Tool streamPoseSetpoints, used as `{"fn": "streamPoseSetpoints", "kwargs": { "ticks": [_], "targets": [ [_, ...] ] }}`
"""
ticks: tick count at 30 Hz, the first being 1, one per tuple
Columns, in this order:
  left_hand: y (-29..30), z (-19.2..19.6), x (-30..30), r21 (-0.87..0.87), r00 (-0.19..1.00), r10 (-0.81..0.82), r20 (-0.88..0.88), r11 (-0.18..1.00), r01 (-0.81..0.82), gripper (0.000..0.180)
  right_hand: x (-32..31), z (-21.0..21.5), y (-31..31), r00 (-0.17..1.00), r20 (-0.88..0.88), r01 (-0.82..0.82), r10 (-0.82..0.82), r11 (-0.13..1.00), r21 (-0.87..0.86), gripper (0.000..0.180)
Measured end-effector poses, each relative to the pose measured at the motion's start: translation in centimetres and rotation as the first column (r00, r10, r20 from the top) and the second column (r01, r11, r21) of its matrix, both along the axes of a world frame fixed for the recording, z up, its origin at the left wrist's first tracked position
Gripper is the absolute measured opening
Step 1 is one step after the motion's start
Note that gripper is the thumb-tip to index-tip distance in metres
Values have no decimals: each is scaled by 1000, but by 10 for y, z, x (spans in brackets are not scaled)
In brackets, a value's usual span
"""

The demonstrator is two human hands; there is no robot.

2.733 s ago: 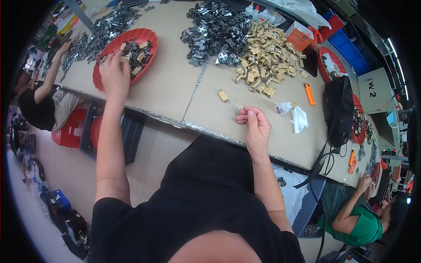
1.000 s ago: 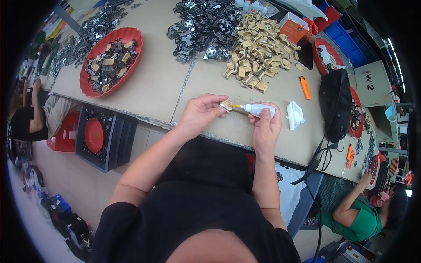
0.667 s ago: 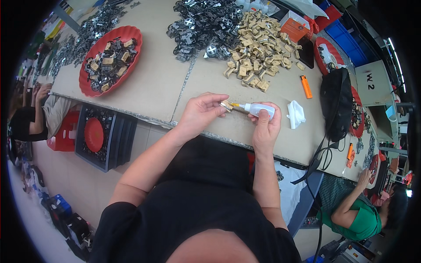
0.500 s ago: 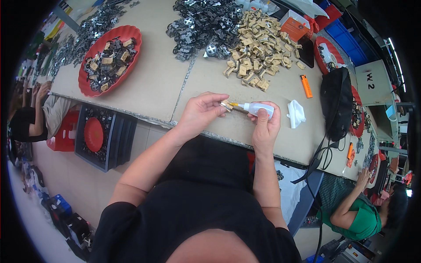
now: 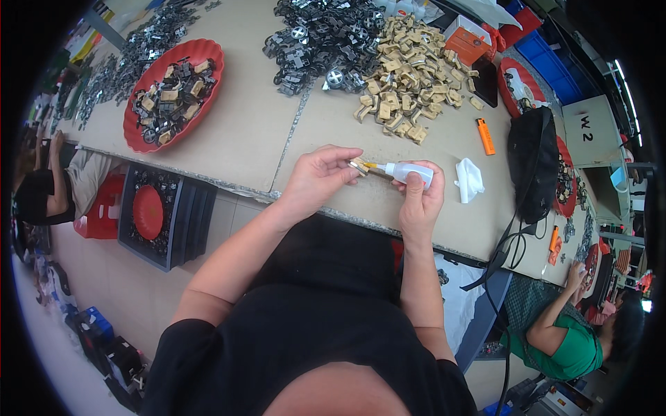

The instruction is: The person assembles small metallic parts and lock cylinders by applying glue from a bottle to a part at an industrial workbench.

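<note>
Between the thumb and fingers of my left hand (image 5: 320, 175) is a small tan plastic part (image 5: 359, 166). My right hand (image 5: 421, 197) is closed round a translucent squeeze bottle (image 5: 411, 173), tipped on its side. Its yellowish nozzle (image 5: 375, 166) points left and reaches the tan part; whether they touch is too small to tell. Beyond my hands lies a heap of similar tan parts (image 5: 409, 76). A pile of black and silver parts (image 5: 322, 41) adjoins it on the left. A crumpled white tissue (image 5: 469, 180) rests right of the bottle.
A red scalloped tray (image 5: 208, 97) of mixed parts stands on the table (image 5: 257, 104) at the left. To the right are an orange lighter (image 5: 485, 137), a black pouch (image 5: 531, 163) and its cord. A co-worker in green (image 5: 572, 350) sits at the far right; another person is at the far left.
The tan part has tilted slightly in my left fingers; both my hands hold nearly the same place. At the sides, the co-workers' arms have shifted.
</note>
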State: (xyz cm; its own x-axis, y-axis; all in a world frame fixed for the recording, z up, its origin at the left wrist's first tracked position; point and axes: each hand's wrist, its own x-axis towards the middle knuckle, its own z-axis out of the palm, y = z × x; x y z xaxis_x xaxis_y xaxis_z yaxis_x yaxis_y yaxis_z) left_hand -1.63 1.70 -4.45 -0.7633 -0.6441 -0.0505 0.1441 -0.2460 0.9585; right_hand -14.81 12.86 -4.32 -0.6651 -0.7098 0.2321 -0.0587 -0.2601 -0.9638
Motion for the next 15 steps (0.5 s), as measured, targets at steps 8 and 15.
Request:
{"fn": "streamPoseSetpoints", "kwargs": {
  "ticks": [8,15],
  "targets": [
    [0,-3,1,-17,1000,4,-24,1000,-4,28,2,1,0,1000,-3,9,-9,1000,-4,20],
    [0,3,-1,13,1000,11,-24,1000,-11,28,0,3,1,999,-20,31,-31,999,10,19]
  ]
}}
